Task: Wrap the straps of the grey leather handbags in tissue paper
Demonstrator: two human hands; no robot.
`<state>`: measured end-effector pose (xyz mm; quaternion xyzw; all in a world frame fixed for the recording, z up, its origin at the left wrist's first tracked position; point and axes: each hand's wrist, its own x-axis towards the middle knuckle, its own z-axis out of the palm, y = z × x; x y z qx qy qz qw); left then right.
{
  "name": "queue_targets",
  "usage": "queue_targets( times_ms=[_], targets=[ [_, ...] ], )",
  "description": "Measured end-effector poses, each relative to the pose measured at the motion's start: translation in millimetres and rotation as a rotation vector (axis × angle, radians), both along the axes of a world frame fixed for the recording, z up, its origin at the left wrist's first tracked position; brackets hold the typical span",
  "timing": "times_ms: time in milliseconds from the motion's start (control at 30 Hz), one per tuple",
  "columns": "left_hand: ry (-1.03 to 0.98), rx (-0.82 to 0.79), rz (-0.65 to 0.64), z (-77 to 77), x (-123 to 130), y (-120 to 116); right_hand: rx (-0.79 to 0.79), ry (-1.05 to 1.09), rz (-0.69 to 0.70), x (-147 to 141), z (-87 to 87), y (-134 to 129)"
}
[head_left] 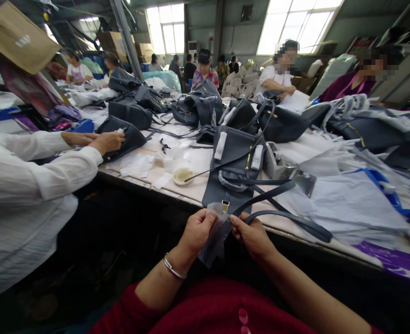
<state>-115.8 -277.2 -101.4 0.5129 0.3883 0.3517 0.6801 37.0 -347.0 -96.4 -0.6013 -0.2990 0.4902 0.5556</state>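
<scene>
A dark navy bag (234, 137) lies on the table before me, its flap towards the front edge. White wrapping covers parts of it, and a gold buckle (225, 204) shows near the flap's end. My left hand (198, 232) pinches a translucent sheet of thin wrapping paper (217, 236) just below that buckle. Close beside it, my right hand (251, 234) has its fingers closed at the sheet's right edge, by the end of a dark strap (269, 199). What exactly those right fingers hold is hidden. The straps loop off to the right over the table.
A shallow round dish (183, 176) stands left of the bag. White paper sheets (344, 204) and a blue tray (386, 190) lie at right. More dark bags (198, 109) are heaped behind. At left, a co-worker's hands (109, 141) work on another bag. The table's front edge (156, 188) runs before me.
</scene>
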Motion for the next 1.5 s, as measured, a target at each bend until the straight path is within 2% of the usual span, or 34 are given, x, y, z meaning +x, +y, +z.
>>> queue_targets(
  times_ms=[100, 167, 200, 267, 333, 400, 467, 533, 633, 700, 767, 833, 1067, 1167, 1267, 1400, 1500],
  targets=[
    [0.030, 0.047, 0.060, 9.0, -15.2, 14.0, 0.003, -0.016, -0.012, 3.8, -0.2, 0.6],
    [0.072, 0.191, 0.031, 21.8, -30.9, 24.3, -0.001, -0.058, -0.017, 8.6, 0.7, 0.8],
    [0.108, 0.290, -0.031, 29.6, -38.8, 28.3, 0.001, -0.100, -0.007, 10.8, 1.9, 0.8],
    [0.195, 0.457, -0.233, 44.7, -50.6, 31.6, 0.018, -0.216, 0.038, 12.8, 5.7, 1.1],
    [0.262, 0.542, -0.432, 54.7, -52.9, 27.9, 0.038, -0.348, 0.085, 9.8, 11.0, 2.1],
    [0.255, 0.556, -0.534, 55.6, -45.0, 19.6, 0.069, -0.439, 0.121, 3.2, 16.1, 3.8],
    [0.184, 0.517, -0.564, 47.6, -31.0, 10.7, 0.101, -0.457, 0.168, -2.8, 19.1, 5.7],
    [0.133, 0.422, -0.549, 33.7, -17.1, 4.3, 0.122, -0.441, 0.187, -3.5, 19.1, 6.8],
    [0.157, 0.243, -0.418, 12.3, -4.8, 0.5, 0.108, -0.430, 0.116, 7.3, 15.2, 4.6],
    [0.177, 0.176, -0.310, 2.9, -2.0, 0.3, 0.121, -0.371, 0.100, 16.4, 13.0, 0.9],
    [0.166, 0.142, -0.237, -1.5, -1.2, 0.2, 0.140, -0.302, 0.157, 20.7, 12.8, -2.7],
    [0.143, 0.114, -0.210, -2.3, -1.0, -0.4, 0.146, -0.312, 0.205, 18.9, 14.5, -4.2],
    [0.056, 0.108, -0.215, 2.7, -4.2, 0.2, 0.119, -0.538, 0.186, 6.4, 19.7, 2.1],
    [0.122, 0.135, -0.174, 5.9, -4.7, 2.1, 0.126, -0.505, 0.198, 8.4, 15.4, 0.4],
    [0.201, 0.160, -0.139, 8.9, -3.5, 2.7, 0.148, -0.378, 0.166, 18.1, 13.9, -3.4],
    [0.225, 0.163, -0.102, 7.0, -2.9, 4.0, 0.271, -0.303, 0.145, 47.5, 29.8, -7.8],
    [0.215, 0.148, -0.111, 3.3, -3.2, 4.5, 0.418, -0.432, 0.165, 68.5, 50.9, -9.4]
  ],
)
